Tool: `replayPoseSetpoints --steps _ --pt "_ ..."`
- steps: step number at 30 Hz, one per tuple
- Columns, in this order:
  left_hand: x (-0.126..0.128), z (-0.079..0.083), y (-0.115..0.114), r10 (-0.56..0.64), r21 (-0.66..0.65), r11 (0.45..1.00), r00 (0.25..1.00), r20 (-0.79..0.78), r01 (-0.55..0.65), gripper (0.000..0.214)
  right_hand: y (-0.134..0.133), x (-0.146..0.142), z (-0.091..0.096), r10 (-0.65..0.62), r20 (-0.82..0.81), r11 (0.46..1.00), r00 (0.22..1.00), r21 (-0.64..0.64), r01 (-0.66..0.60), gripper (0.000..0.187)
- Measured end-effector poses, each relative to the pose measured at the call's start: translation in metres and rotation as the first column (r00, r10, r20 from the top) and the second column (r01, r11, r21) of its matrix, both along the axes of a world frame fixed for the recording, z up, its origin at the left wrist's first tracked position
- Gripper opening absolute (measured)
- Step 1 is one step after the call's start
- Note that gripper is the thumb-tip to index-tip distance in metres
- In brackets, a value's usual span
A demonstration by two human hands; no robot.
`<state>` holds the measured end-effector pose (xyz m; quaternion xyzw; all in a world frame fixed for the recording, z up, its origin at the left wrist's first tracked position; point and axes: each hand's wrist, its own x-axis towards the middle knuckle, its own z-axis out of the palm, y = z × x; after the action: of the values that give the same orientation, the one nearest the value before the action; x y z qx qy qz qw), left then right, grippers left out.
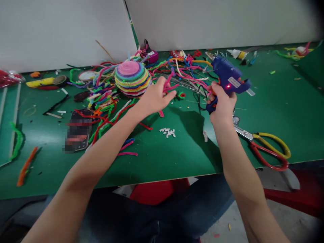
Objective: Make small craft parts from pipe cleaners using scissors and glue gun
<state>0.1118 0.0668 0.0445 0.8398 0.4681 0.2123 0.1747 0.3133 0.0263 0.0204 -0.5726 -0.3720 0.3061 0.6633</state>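
My right hand is closed around the handle of a blue hot glue gun, whose red light glows and whose nozzle points away to the upper left. My left hand pinches a bent pink pipe cleaner between its fingers, just right of a domed coil of many-coloured pipe cleaners. Both hands hover over the green table, about a hand's width apart.
A tangle of loose pipe cleaners spreads across the table's middle and back. Red-and-yellow scissors lie near the right front edge. Small white bits sit in front. A glue bottle and white boards stand behind.
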Motion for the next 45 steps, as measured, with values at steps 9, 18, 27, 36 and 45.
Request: replayPoseSetpoints --steps 9,18,27,36,45 --pt "-0.076 -0.012 -0.052 0.171 -0.125 0.982 0.939 0.297 -0.14 0.025 -0.027 -0.031 0.006 0.479 0.033 0.87 0.877 -0.154 -0.469 0.021" --pt "-0.095 -0.013 -0.07 0.065 -0.287 0.955 0.89 0.452 0.076 0.032 -0.032 -0.049 -0.013 0.377 0.094 0.923 0.921 -0.125 -0.365 0.015" --pt "-0.092 -0.018 -0.068 0.027 -0.399 0.884 0.824 0.566 0.244 0.027 -0.037 -0.054 -0.009 0.33 0.106 0.929 0.938 -0.211 -0.303 0.014" --pt "-0.092 -0.017 -0.069 0.059 -0.455 0.843 0.792 0.608 0.287 0.027 -0.035 -0.055 -0.009 0.356 0.098 0.924 0.929 -0.182 -0.335 0.012" --pt "-0.093 -0.016 -0.068 0.026 -0.421 0.873 0.84 0.543 0.245 0.029 -0.036 -0.054 -0.009 0.386 0.133 0.917 0.913 -0.168 -0.363 0.017"
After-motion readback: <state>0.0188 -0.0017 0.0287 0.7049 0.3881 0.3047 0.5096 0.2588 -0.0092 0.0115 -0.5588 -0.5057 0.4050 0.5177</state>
